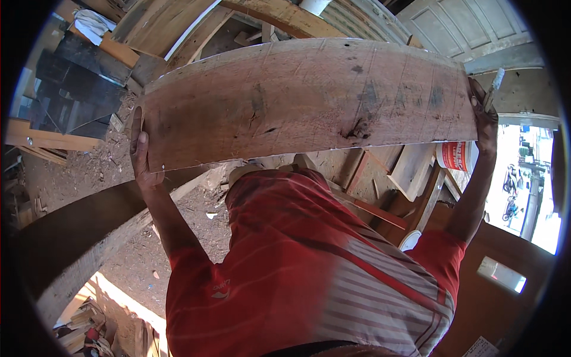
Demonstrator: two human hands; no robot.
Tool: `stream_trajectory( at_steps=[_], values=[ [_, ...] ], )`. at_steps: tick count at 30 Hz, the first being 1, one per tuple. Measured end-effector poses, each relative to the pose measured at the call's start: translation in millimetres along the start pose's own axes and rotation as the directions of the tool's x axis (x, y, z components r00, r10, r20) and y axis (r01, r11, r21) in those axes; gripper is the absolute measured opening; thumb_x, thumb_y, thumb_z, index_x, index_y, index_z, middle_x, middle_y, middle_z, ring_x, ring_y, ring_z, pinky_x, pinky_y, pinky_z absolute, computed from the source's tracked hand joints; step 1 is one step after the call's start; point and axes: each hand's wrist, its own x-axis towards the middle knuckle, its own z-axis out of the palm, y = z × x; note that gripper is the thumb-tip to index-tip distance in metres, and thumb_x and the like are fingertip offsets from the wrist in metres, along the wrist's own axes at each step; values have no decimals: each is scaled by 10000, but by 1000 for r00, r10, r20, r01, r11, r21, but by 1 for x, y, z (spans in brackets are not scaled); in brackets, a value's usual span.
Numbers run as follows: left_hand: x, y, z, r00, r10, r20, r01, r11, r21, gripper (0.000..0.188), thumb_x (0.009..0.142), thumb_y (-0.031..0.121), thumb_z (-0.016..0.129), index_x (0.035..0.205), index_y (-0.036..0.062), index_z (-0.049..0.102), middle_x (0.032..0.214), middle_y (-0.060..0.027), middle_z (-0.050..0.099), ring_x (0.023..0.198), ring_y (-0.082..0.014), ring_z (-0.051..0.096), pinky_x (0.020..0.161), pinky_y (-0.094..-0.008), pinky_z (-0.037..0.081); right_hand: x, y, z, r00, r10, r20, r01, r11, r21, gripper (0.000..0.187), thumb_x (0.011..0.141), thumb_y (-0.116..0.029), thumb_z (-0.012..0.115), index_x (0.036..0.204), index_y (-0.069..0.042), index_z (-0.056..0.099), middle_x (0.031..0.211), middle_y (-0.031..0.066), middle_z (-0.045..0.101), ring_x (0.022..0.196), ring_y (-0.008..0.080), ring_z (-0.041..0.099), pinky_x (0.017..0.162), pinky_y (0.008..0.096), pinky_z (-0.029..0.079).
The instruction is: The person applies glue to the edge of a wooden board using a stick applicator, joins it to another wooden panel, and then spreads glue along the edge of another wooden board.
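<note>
Partly, a red-and-white bucket [457, 156] shows below the right end of the board [309, 104], which covers its upper part, so its contents cannot be told; a white container [315, 6], probably a pail, is cut off by the top edge, and its inside is out of sight too. The board is held up crosswise in front of the person, above the littered floor [196, 256], one end in each hand, its left end sitting lower in view than its right. The left hand [144, 157] is closed on its end, thumb laid against the near face and fingers round the edge, partly behind the wood. The right hand [485, 122] clasps the other end and also keeps a thin stick [495, 89] with a pale tip against its fingers (whether this is a brush or some other tool is hard to make out). How the fingers lie on the far side cannot be seen. The near face is brown, with dark stains, slanting scratches and a ragged knot near the lower edge. Beyond the right forearm, a bright opening [529, 178] is washed out; at upper left a white cloth [94, 27] hangs over wood, and at top right a panelled door [464, 24] is cropped by the dark rim.
</note>
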Motion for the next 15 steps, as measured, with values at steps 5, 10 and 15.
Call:
stream_trajectory(
  at_steps=[5, 10, 15],
  values=[
    [1, -32, -49, 960, -182, -215, 140, 971, -194, 648, 981, 139, 650, 1545, -31, 382, 1515, -150, 511, 1400, -239, 490, 1162, -410, 407, 39, -26, 35, 993, 27, 111, -13, 992, -124, 630, 1009, -327, 676, 1510, 2, 482, 1377, 111, 613, 1227, 187, 569, 1049, 333, 435],
    [2, -27, -41, 962, -191, -194, 173, 979, -105, 621, 965, 116, 678, 1519, -22, 435, 1470, -126, 561, 1351, -223, 537, 1138, -388, 430, 104, -25, 75, 987, 109, 115, -65, 941, -331, 672, 1003, -393, 680, 1511, 1, 484, 1267, 88, 642, 1112, 160, 598, 966, 308, 466],
    [17, -21, -12, 962, -183, -203, 183, 983, -18, 550, 943, 99, 700, 1438, -21, 492, 1343, -124, 626, 1226, -220, 608, 1050, -378, 492, 201, -19, 116, 976, 79, 202, 50, 825, -564, 540, 1005, -393, 668, 1406, -35, 624, 1008, -29, 637, 894, 83, 547, 801, 263, 458]
  ],
)
